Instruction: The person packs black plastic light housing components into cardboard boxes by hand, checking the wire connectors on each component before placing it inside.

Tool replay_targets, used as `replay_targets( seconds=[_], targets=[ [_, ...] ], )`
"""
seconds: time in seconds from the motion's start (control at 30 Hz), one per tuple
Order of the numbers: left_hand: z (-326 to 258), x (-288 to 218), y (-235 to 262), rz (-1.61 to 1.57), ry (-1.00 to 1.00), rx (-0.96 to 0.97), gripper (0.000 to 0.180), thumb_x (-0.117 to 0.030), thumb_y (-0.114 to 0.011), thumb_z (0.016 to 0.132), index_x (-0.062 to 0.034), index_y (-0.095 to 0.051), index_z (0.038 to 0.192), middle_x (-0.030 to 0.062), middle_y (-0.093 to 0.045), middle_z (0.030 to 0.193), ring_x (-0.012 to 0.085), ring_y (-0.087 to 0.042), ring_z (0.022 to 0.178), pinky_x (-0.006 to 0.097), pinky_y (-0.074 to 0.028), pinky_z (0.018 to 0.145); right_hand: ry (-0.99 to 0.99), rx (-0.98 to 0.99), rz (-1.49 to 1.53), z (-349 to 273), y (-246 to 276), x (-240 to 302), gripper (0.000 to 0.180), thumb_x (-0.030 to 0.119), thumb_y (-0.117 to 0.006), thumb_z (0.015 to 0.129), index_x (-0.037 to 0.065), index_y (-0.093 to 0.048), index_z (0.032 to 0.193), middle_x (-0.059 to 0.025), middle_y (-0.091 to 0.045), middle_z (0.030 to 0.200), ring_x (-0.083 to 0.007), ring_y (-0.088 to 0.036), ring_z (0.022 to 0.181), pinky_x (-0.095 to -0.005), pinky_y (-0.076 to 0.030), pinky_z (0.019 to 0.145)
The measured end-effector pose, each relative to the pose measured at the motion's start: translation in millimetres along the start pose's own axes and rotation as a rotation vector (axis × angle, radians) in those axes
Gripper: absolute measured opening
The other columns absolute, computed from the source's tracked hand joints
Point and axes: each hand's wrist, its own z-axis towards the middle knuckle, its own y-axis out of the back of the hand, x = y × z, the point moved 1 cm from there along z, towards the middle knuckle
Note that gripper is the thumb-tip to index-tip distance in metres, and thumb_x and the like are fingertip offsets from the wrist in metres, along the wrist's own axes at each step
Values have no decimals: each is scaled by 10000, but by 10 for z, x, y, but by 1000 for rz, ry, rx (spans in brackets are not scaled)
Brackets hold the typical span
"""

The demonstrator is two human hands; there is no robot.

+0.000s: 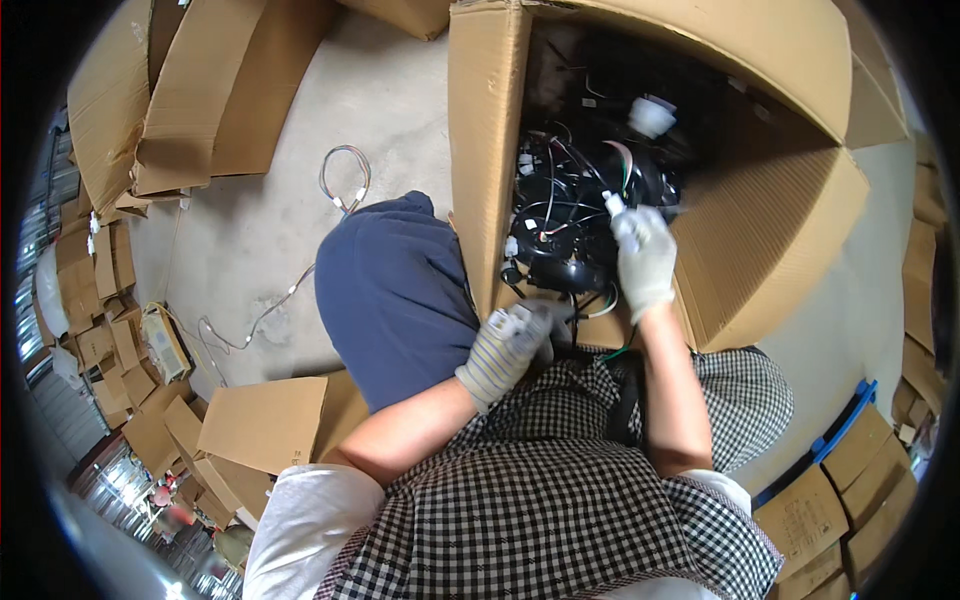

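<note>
My right hand [645,258], in a pale knit glove, reaches into the open cardboard box [487,150] with its fingers closed on a white wire connector [613,203]. Wires run from the connector down among black rounded parts [570,270] that fill the box. My left hand [497,358], in a striped glove, is closed at the box's near edge beside my lap. Small white pieces show at its fingers, partly blurred, and what it grips cannot be made out. Close to its fingertips, black, white and green wires [600,308] hang over the edge.
A looped wire harness [345,178] lies on the concrete floor [270,235] at the left, its cable trailing to a yellowish device [165,340]. Open cartons [215,95] stand far left; another carton [262,425] is near my left elbow. Flattened cardboard [805,520] lies lower right.
</note>
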Motion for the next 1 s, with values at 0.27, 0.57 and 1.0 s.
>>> replay_targets(
  seconds=[0.27, 0.57, 1.0],
  targets=[
    [-20, -67, -76, -333, -190, -90, 667, -484, -471, 930, 22, -376, 1354, 162, -522, 1277, 238, -510, 1183, 354, -350, 1035, 157, 313, -132, -1018, 72, 791, 109, 157, -560, 825, 88, -641, 801, -107, -587, 778, -277, -595, 755, -400, -476, 618],
    [-1, 16, 78, -340, -136, 195, 622, -493, -505, 910, 5, -473, 1283, 57, -658, 866, 162, -622, 771, 260, -484, 724, -12, 349, 497, -1238, 432, 708, 244, 233, -569, 882, 8, -648, 935, -108, -628, 987, -187, -606, 780, -279, -503, 718],
    [40, -87, -43, 119, -226, 298, 559, -520, -522, 894, -36, -607, 1160, 62, -648, 932, 122, -576, 834, 254, -457, 775, -154, 532, 352, -900, 988, 710, 211, 216, -533, 897, 47, -647, 844, -122, -601, 692, -237, -571, 608, -314, -452, 595]
  ],
)
